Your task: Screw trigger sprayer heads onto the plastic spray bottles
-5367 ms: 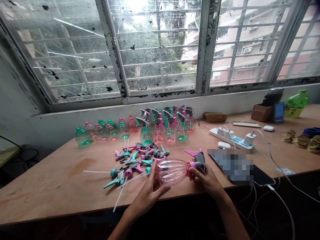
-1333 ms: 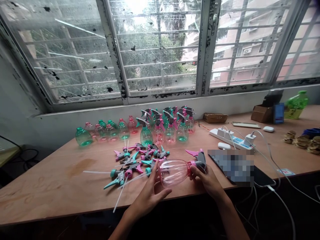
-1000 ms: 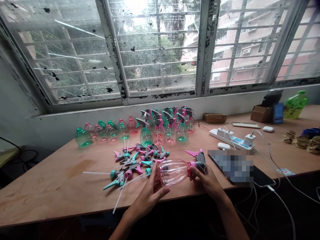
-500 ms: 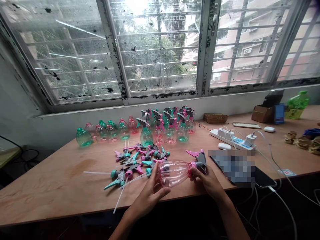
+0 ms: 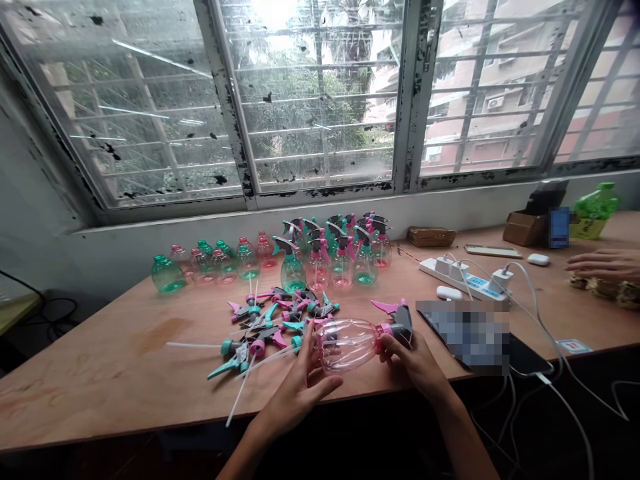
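A clear pink spray bottle [image 5: 350, 345] lies sideways in front of me above the table's front edge, its base to the left. My left hand [image 5: 307, 380] holds it round the base, with the thumb at the near side. At the neck, my right hand [image 5: 405, 357] grips the pink collar below the grey spray head [image 5: 401, 327], whose pink trigger points left. Beyond my left hand lies a pile of loose spray heads [image 5: 257, 333] in pink, teal and grey, with white dip tubes.
Bottles without heads [image 5: 169, 275] stand at the back left; bottles with spray heads [image 5: 293, 270] stand at the back middle. A power strip [image 5: 465, 279], cables and a dark phone [image 5: 527, 353] are on the right. Another person's hand [image 5: 605, 263] rests over brown objects at the far right.
Another person's hand has come in from the right onto the brown objects. The spray bottle looks slightly turned about its length; my hands have stayed nearly in place.
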Demonstrator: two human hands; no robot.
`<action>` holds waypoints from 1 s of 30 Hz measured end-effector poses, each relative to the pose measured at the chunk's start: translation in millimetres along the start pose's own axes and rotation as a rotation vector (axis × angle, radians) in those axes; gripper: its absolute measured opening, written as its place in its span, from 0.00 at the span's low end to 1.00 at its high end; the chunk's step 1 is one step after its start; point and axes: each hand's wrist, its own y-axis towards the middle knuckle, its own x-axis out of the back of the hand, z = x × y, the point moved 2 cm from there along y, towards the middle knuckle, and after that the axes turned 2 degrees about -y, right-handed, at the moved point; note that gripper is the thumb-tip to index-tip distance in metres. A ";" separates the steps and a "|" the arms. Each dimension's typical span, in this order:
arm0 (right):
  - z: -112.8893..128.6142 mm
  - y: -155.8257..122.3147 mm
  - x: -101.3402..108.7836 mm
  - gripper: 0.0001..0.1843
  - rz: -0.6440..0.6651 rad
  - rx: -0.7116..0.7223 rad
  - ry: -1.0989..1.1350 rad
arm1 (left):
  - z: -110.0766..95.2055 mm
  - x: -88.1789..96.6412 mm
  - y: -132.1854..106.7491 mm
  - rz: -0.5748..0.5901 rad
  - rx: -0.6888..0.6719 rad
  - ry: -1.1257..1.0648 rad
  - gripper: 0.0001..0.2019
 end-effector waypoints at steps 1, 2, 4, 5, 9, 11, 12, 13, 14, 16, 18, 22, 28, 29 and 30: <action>0.3 0.0 -0.2 0.21 0.004 0.003 -0.006 | -1.2 -0.1 -0.2 -0.003 0.009 -0.003 0.53; 0.8 0.0 -0.4 0.21 0.007 0.006 -0.013 | -2.4 -0.4 -0.2 0.000 0.018 -0.004 0.52; 1.9 0.1 -0.8 0.21 0.005 0.008 -0.021 | -4.5 -1.5 0.1 0.011 0.029 -0.003 0.51; 2.1 0.1 -0.8 0.21 -0.001 0.006 -0.020 | -5.4 -2.1 0.4 0.015 0.029 -0.003 0.51; 0.1 -0.4 0.7 0.21 -0.022 -0.008 -0.023 | -7.6 -4.1 1.5 0.002 -0.009 0.026 0.52; -1.6 -0.6 1.5 0.21 -0.017 -0.010 -0.031 | -7.5 -3.7 1.4 -0.013 -0.019 0.070 0.53; -2.2 -0.8 1.7 0.21 -0.013 -0.008 -0.033 | -7.1 -3.1 1.3 -0.021 -0.019 0.089 0.53; -2.6 -0.9 1.9 0.21 -0.010 -0.007 -0.033 | -6.5 -2.4 1.2 -0.025 -0.015 0.103 0.53; -2.7 -0.9 1.9 0.21 -0.008 -0.006 -0.032 | -5.9 -1.9 1.1 -0.022 -0.011 0.104 0.54; -2.4 -1.1 1.8 0.20 -0.009 -0.005 -0.030 | -4.8 -1.1 0.9 -0.004 -0.004 0.075 0.54; -1.4 -1.0 1.2 0.20 -0.009 -0.005 -0.029 | -4.6 -1.1 0.9 0.011 0.003 0.032 0.53; -0.4 0.0 0.5 0.20 -0.019 0.001 -0.030 | -7.9 -2.6 0.8 0.028 0.032 0.032 0.50; -2.2 0.5 1.0 0.19 -0.048 0.004 -0.005 | -14.6 -5.3 -0.7 0.017 0.029 0.112 0.52; -2.3 0.4 1.0 0.19 -0.049 0.005 -0.001 | -14.2 -5.5 -1.0 0.017 0.014 0.114 0.52; -2.3 0.3 1.0 0.19 -0.048 0.009 0.002 | -13.1 -5.6 -1.1 0.014 0.000 0.117 0.52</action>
